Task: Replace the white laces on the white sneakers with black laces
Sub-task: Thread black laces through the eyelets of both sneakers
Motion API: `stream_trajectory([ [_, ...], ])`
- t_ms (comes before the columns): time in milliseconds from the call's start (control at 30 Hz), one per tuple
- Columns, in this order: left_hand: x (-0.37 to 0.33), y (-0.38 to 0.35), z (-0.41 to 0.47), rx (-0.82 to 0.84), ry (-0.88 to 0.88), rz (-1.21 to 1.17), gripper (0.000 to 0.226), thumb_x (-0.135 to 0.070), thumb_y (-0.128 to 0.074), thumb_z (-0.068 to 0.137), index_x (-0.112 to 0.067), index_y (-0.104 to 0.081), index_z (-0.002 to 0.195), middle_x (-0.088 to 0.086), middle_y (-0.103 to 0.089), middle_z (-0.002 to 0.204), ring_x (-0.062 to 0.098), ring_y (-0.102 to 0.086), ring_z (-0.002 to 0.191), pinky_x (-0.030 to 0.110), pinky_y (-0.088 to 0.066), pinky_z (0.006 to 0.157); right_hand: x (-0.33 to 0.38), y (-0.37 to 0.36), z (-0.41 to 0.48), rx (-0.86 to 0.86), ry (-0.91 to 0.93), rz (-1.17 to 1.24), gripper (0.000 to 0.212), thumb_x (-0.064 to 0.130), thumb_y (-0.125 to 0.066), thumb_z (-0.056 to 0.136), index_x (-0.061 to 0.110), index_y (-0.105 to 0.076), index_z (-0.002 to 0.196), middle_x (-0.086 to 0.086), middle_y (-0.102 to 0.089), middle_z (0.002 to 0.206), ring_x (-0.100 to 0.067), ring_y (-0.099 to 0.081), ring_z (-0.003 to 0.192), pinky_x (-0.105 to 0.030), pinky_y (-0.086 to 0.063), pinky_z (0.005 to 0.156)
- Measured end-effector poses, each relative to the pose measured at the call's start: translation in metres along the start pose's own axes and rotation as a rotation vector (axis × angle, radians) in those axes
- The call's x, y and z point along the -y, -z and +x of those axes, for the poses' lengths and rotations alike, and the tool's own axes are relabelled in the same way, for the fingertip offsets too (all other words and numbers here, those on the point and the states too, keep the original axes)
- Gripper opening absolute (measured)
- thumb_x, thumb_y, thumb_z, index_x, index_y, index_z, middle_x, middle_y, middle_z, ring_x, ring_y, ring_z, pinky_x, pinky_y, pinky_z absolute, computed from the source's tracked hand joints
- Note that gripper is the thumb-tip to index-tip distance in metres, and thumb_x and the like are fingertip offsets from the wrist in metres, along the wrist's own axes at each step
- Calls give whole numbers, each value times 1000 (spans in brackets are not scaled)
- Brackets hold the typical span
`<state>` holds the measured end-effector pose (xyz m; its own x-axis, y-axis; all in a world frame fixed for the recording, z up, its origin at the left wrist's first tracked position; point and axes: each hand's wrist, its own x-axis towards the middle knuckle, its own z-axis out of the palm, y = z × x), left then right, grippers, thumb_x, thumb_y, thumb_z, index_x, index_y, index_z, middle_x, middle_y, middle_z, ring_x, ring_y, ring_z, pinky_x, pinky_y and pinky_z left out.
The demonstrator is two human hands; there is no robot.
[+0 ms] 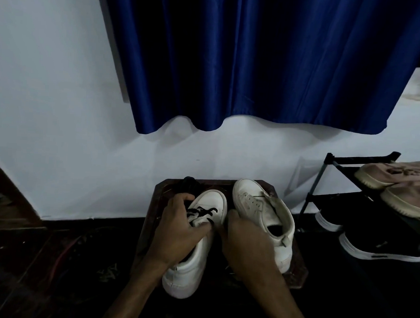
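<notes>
Curling over the throat of the nearer white sneaker (188, 267), the left hand (178, 226) is gripping the black lace (202, 210). Its fingers are bending round the strands and its thumb is pressing on the tongue just beside them. Loops of that lace are showing beyond the fingertips, crossing the upper toward the toe. The sneaker is lying under both hands on a small dark stool (159, 200), toe pointing away from them and heel nearest the wrists.

The right hand (244, 243) is sitting just right of the left with its back turned up. Its fingers are bending down at the sneaker's side, into the gap between the two shoes (the fingertips are hidden, so I cannot tell whether it is holding anything). Just beside the right hand's outer edge, the second white sneaker (262, 207) is standing on the stool, toe away.

Just beyond the left hand's fingers a black object (190, 183) is lying at the stool's far corner, too dark to identify. Well to the right of the right hand a black shoe rack (364, 159) is carrying beige shoes (397, 190), with black shoes (382, 248) sitting below. Far beyond both hands a blue curtain (257, 64) is hanging against the white wall (49, 101).
</notes>
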<state>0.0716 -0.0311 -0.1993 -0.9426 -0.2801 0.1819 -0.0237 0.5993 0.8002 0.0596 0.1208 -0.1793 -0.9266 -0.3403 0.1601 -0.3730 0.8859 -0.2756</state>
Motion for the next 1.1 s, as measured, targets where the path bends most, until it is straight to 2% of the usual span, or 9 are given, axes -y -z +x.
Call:
stream_trajectory([
  [233,-2,1,0,-5,33,-18,78,-62,-57,46,-30,-44,116,-9,-51,117,12,-52,112,35,-48,93,7,-18,7,10,15,44,24,34,-33,101,17,-45,111,-2,-62,112,-24,-63,98,-33,-44,68],
  [400,0,1,0,9,52,-7,77,-53,-62,50,-27,-45,120,-10,-50,118,10,-52,109,27,-46,91,-5,-7,-15,385,24,-227,30,19,-38,98,11,-57,120,-9,-61,124,-28,-59,115,-34,-47,86],
  [533,-1,0,0,5,72,-48,80,-59,-60,46,-29,-44,118,-8,-54,118,10,-56,108,34,-50,92,2,-2,-2,45,3,-61,27,34,-35,100,15,-49,114,-4,-61,114,-25,-62,101,-32,-40,67],
  [600,0,-1,-1,0,78,-72,81,-62,-61,47,-28,-45,118,-7,-56,117,10,-58,105,36,-51,91,9,-8,7,-21,41,15,26,35,-32,100,16,-45,113,-3,-58,115,-25,-61,100,-32,-40,66],
  [733,-1,1,-2,11,104,-44,83,-62,-59,46,-26,-45,120,-7,-56,118,10,-58,104,36,-51,91,10,-21,7,10,9,39,22,31,-30,101,17,-41,113,-1,-59,115,-25,-62,100,-34,-44,66],
  [867,-4,3,-3,37,120,-13,84,-60,-58,45,-26,-46,121,-9,-54,118,12,-57,105,37,-52,90,-2,-17,-7,214,0,-80,30,23,-35,98,18,-42,126,-5,-61,120,-28,-62,109,-37,-48,81],
  [933,-5,4,-2,25,144,-65,73,-58,-63,52,-25,-50,116,-8,-57,116,9,-59,101,34,-52,88,-3,-16,-7,224,-31,-12,29,26,-38,97,18,-44,124,-7,-62,118,-30,-62,108,-38,-48,82],
  [1033,-3,9,-3,-75,333,-362,17,-33,-67,87,-17,-67,94,-1,-71,94,7,-67,84,25,-54,76,3,-17,1,159,-88,153,28,35,-36,99,14,-47,114,-11,-65,113,-33,-61,105,-39,-46,80],
  [1100,8,13,-3,-92,454,-450,19,-21,-60,95,-13,-73,84,7,-74,84,22,-69,86,32,-52,78,10,-16,5,132,-98,234,29,34,-36,100,11,-47,113,-13,-65,113,-35,-60,105,-39,-45,79],
])
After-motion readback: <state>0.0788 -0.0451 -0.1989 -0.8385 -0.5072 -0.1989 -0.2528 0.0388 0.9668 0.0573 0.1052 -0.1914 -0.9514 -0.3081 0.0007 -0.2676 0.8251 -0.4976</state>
